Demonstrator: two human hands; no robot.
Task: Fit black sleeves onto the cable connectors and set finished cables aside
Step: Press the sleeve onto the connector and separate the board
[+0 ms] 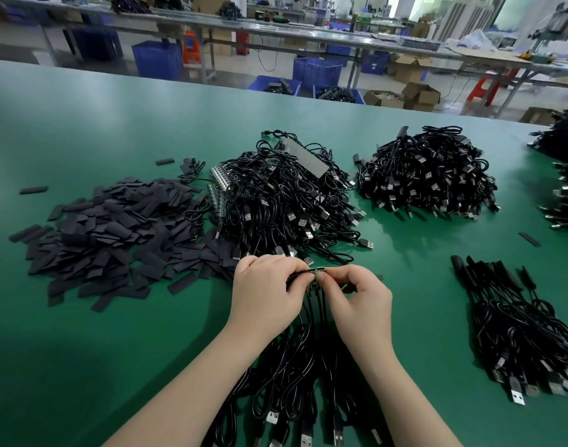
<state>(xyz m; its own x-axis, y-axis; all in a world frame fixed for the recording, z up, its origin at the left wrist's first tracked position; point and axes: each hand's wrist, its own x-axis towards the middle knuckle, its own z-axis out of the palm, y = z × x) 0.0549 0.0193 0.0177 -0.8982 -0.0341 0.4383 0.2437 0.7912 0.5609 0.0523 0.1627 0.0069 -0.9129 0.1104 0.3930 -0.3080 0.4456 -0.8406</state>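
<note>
Left hand [264,293] and right hand [361,300] meet fingertip to fingertip, both pinching a bundle of thin black cables [310,312]; flat black sleeves [108,233] lie heaped left of them.

Table [82,124], contents by position:
- Left: heap of sleeves [108,233]; stray sleeves off its far and left margins.
- Centre, touching that heap's right side: cable pile [285,195].
- Right of it, apart: second cable pile [427,172].
- Right edge: further cables [563,175].
- Near right: laid-out cable batch [517,333]; lone sleeve [530,239] behind it.
- Near edge, centre: bundle of cables [295,382], both hands on its far end.
</note>
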